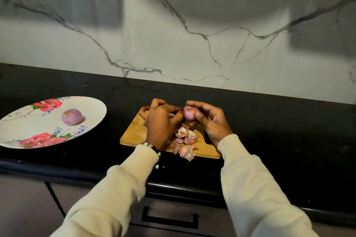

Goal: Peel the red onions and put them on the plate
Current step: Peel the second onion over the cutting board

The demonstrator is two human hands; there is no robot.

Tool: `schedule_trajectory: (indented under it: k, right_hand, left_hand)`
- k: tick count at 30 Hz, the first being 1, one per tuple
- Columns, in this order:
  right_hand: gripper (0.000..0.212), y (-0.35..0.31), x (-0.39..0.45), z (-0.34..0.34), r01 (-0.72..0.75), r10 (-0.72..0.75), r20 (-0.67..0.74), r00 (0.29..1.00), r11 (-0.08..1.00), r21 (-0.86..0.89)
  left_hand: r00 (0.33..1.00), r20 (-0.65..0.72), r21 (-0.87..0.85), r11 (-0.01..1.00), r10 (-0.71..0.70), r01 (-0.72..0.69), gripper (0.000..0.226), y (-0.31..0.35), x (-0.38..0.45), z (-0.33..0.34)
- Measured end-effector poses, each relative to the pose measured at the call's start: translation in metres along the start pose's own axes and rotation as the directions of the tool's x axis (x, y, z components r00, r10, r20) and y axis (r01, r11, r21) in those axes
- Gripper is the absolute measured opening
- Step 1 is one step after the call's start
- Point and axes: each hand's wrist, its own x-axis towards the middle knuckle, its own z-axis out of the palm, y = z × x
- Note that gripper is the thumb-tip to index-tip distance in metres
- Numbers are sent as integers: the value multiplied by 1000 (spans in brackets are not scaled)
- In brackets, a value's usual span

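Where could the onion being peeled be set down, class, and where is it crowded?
Free: the plate around its one peeled onion, and the dark counter between plate and cutting board. Crowded: the board's middle, heaped with onion skins beneath the left hand and right hand.

Plate [23, 121] holding one onion [71, 117] lies left of the cutting board [134, 132].

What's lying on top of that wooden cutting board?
A heap of onion skins lies on the wooden cutting board. Above it, the right hand holds a red onion. The left hand hides the board's middle.
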Motion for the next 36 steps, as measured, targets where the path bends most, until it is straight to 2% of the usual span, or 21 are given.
schedule_trajectory:
  k: [11, 18, 27, 36]
  right_hand:
    - [31, -1, -1, 1, -6, 6, 20, 1000, 1000, -11]
    - [28, -2, -1, 0, -7, 8, -25, 1000, 999, 37]
    - [31, -1, -1, -2, -15, 15, 14, 1000, 1000, -12]
    - [33, 1, -1, 0, -12, 12, 30, 999, 1000, -24]
  left_hand:
    - [1000, 22, 136, 991, 13, -16, 16, -16, 4, 13]
    - [999, 22, 29, 998, 50, -50, 15, -6, 3, 6]
    - [1000, 5, -8, 1000, 2, -2, 17, 0, 0, 1]
    - [987, -18, 142, 978, 160, -156, 16, -5, -1, 8]
